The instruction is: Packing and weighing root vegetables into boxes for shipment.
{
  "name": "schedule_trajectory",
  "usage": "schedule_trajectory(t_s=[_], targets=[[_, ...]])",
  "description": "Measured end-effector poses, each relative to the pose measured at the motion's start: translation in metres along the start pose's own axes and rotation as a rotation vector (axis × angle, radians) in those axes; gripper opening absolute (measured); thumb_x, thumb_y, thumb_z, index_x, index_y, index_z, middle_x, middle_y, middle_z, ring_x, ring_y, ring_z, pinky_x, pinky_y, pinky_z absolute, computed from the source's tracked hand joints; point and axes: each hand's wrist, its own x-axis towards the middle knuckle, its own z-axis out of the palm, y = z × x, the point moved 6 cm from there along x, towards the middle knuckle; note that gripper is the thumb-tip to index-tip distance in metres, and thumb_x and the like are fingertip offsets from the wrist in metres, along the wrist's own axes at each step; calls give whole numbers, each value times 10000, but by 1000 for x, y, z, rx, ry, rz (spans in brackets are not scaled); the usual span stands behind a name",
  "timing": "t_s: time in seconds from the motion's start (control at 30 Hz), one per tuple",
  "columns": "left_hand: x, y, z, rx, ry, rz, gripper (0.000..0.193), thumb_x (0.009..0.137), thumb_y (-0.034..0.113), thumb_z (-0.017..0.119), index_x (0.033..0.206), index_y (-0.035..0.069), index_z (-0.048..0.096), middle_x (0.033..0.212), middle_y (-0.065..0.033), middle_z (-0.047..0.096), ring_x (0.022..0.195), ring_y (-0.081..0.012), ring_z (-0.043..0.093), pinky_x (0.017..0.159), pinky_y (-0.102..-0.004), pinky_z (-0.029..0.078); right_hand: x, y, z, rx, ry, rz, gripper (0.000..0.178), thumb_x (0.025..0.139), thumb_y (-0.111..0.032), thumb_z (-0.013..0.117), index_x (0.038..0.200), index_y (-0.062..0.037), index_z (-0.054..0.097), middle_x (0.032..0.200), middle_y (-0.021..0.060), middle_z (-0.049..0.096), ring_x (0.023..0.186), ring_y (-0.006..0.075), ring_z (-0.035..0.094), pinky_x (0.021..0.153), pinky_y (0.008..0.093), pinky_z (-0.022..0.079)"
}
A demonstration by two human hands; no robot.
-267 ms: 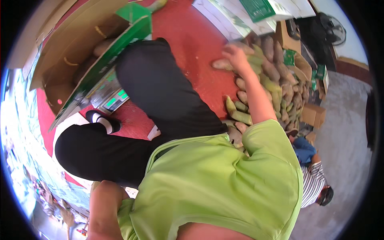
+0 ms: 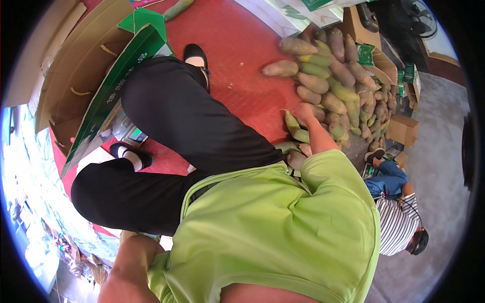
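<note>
My right hand point(image 2: 305, 112) is at the near left edge of a pile of long, thick radish-like roots point(image 2: 331, 103), green and purplish-brown. Its fingers are blurred and partly hidden among the roots, so their grip does not show. Just below the hand lie a few greener roots point(image 2: 291, 121). One root point(image 2: 280, 68) juts out from the pile onto the red floor covering point(image 2: 237, 76). My left arm point(image 2: 134, 262) is bent at the lower left, and its hand is out of sight.
On the left stands an open green cardboard box point(image 2: 108, 108), with a digital scale point(image 2: 135, 135) partly hidden beside my leg. White boxes point(image 2: 283, 17) are at the top, a fan point(image 2: 422, 22) at the upper right. Another person in a striped shirt point(image 2: 396, 224) sits at the right.
My right hand has moved back from the far roots to the near edge of the pile. My view has shifted, a second shoe now shows past my knee, and less of the scale is visible.
</note>
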Motion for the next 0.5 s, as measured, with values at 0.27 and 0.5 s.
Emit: schedule_trajectory(t_s=[0.27, 0.5], targets=[[-113, -34, 45, 98, -769, -641, 179, 774, 56, 668, 938, -15, 662, 957, -145, 611, 1059, -338, 577, 916, -445, 445, -16, -20, 5, 540, -77, 577, 421, 779, -314, 692, 1084, -39, 601, 1081, 186, 641, 1039, 350, 599, 880, 423, 472], [-152, -81, 13, 332, -753, -887, 254, 778, -44, 629, 1023, 6, 673, 1039, -144, 628, 1020, -279, 591, 924, -349, 432, 13, -30, 51, 557, -204, 430, 481, 829, -338, 622, 1255, -124, 560, 1253, 155, 571, 1153, 338, 542, 927, 413, 457]])
